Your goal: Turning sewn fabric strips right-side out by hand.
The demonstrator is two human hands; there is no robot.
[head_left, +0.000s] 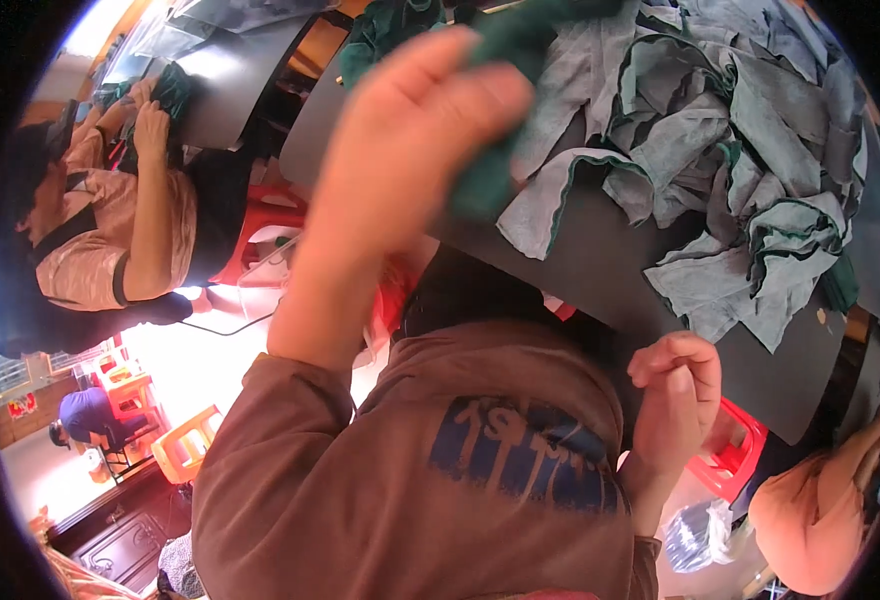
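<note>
My left hand (430,130) is raised over the table's near left part, smeared by motion. Its fingers appear closed on a dark green fabric piece (490,180) that hangs behind and below them. Close to my body, past the table's near edge, my right hand (675,385) is held up with its fingers curled in. Nothing sticks out of it, and the inside of its grip is hidden. A heap of grey fabric pieces (760,120) with green edges and undersides covers much of the table. One curved grey strip (550,205) lies nearest my left hand.
The dark grey table (600,270) has its near edge before my lap. At left a person (130,220) handles green cloth at another table (225,90). Red stools (270,215) stand nearby. Another person's arm (810,515) shows at lower right beside a clear plastic bag (695,535).
</note>
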